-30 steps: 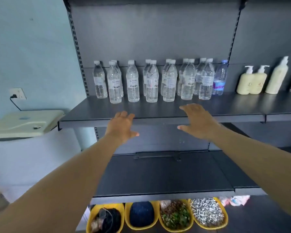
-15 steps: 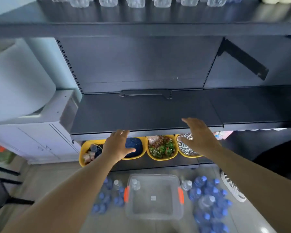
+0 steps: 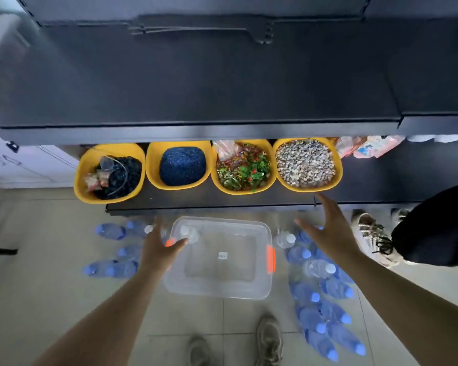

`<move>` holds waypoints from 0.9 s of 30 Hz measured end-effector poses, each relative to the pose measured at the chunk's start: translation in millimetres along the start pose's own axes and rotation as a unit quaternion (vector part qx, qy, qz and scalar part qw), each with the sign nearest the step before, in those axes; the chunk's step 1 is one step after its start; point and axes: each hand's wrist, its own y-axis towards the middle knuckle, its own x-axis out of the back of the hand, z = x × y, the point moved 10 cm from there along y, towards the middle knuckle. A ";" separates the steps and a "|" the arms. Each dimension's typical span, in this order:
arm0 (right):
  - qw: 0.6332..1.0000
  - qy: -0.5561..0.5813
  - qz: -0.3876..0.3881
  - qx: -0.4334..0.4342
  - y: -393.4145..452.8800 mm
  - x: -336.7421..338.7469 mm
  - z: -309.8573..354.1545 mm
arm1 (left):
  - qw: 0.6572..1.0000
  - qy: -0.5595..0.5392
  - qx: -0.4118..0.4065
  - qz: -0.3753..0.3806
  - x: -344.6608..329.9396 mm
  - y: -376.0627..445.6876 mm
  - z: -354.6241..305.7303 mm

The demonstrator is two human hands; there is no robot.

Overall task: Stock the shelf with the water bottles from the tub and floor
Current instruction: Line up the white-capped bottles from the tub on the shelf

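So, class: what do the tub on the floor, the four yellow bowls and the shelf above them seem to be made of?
Tub: clear plastic, probably; the floor tiles show through it, and it has orange clips. Yellow bowls: likely moulded plastic, smooth, with rounded rims. Shelf: seemingly painted metal, dark matt grey, with a thin, straight front edge.
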 end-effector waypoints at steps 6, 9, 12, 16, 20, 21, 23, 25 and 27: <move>0.996 0.038 -0.027 -0.075 28.1 -99.3 -138.3 | 0.996 -0.035 0.076 -0.015 -105.4 69.1 105.4; 0.991 0.050 -0.041 -0.121 41.6 -145.8 -199.7 | 0.994 -0.067 0.087 -0.030 -144.9 94.8 134.1; 0.986 0.063 -0.067 -0.136 58.3 -180.1 -245.0 | 0.993 -0.067 0.090 -0.033 -179.1 120.3 157.1; 0.980 0.077 -0.105 -0.151 81.0 -208.1 -285.2 | 0.991 -0.068 0.104 -0.048 -208.4 154.7 174.7; 0.969 0.128 -0.124 -0.173 99.5 -229.9 -311.4 | 0.982 -0.123 0.121 -0.077 -222.0 184.9 181.8; 0.966 0.138 -0.128 -0.178 102.1 -233.2 -314.9 | 0.981 -0.128 0.119 -0.086 -223.2 191.3 181.8; 0.962 0.149 -0.129 -0.187 105.5 -239.6 -322.5 | 0.980 -0.127 0.127 -0.092 -226.0 200.0 182.5; 0.962 0.155 -0.120 -0.190 108.2 -245.6 -322.5 | 0.977 -0.130 0.135 -0.106 -226.8 205.7 184.3; 0.966 0.146 -0.113 -0.179 111.7 -252.7 -322.1 | 0.975 -0.125 0.137 -0.119 -227.3 208.9 184.8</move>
